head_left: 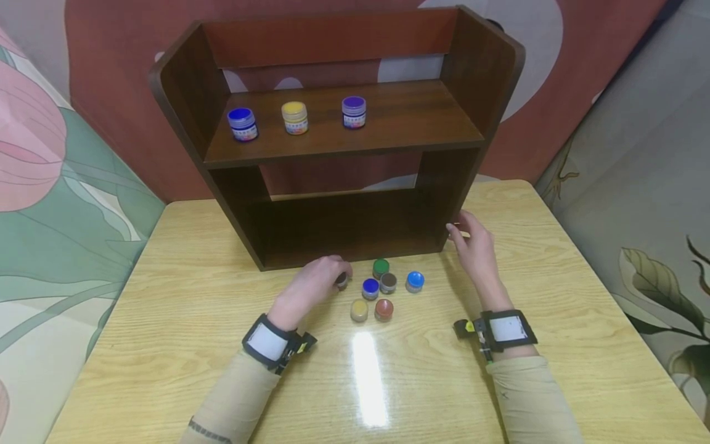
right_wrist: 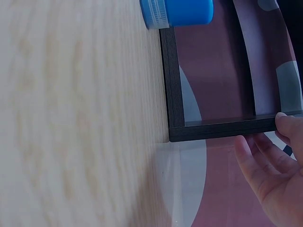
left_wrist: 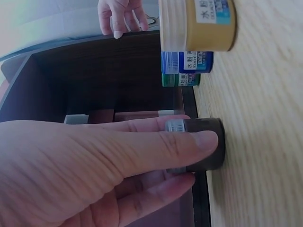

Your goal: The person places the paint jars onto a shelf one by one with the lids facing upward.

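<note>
My left hand [head_left: 315,285] pinches a small dark brown paint jar [left_wrist: 207,144] between thumb and fingers, on the table just in front of the shelf. In the left wrist view the jar's clear ribbed lid faces the palm. To its right stand several more paint jars: green [head_left: 381,267], dark blue [head_left: 370,288], brown [head_left: 388,282], light blue [head_left: 415,281], ochre [head_left: 359,310] and reddish brown [head_left: 384,309]. My right hand [head_left: 476,246] touches the right side panel of the dark wooden shelf [head_left: 355,228], its fingers loosely bent at the panel's front edge.
On the upper board of the shelf stand a blue jar [head_left: 243,125], a yellow jar [head_left: 294,118] and a purple jar [head_left: 354,113]. The shelf stands at the back of the light wooden table [head_left: 166,345]. Patterned cloth [head_left: 111,111] hangs behind and at both sides.
</note>
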`<state>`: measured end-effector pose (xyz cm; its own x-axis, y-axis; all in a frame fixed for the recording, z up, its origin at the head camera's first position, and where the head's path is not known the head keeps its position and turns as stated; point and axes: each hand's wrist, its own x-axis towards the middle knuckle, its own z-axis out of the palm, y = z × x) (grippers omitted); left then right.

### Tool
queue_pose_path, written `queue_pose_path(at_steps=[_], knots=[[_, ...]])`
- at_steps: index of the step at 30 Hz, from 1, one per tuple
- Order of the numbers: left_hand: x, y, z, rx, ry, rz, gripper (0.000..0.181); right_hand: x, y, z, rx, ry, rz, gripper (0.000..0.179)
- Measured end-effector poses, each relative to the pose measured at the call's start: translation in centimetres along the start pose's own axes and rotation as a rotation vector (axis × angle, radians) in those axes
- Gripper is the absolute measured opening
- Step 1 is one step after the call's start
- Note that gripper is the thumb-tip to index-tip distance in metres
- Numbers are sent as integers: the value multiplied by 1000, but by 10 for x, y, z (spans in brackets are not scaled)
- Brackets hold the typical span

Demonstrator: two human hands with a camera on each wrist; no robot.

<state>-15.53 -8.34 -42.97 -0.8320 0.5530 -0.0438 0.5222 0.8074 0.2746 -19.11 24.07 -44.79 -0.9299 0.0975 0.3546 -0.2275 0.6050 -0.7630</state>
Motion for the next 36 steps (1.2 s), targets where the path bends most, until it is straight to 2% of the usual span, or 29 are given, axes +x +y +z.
queue_pose_path(at_steps=[3, 9, 17, 22, 26, 36], knots=[[0, 0, 0, -9, -11, -8, 25, 0, 0, 0, 4, 0, 0, 34], [0, -2, 0, -16, -49, -72, 33, 1, 0, 0, -2, -5, 9, 35], [-1, -1, -1, -4, -26, -96, 22, 1, 1, 0, -1, -7, 10, 36], [-2, 1, -2, -13, -39, -105, 20, 1, -1, 0, -2, -9, 8, 36], [-3, 2, -3, -14, -39, -96, 23, 1, -2, 0, 6, -7, 7, 35], [-5, 1, -5, 8, 0, -22, 25, 0, -1, 0, -6, -13, 18, 36]])
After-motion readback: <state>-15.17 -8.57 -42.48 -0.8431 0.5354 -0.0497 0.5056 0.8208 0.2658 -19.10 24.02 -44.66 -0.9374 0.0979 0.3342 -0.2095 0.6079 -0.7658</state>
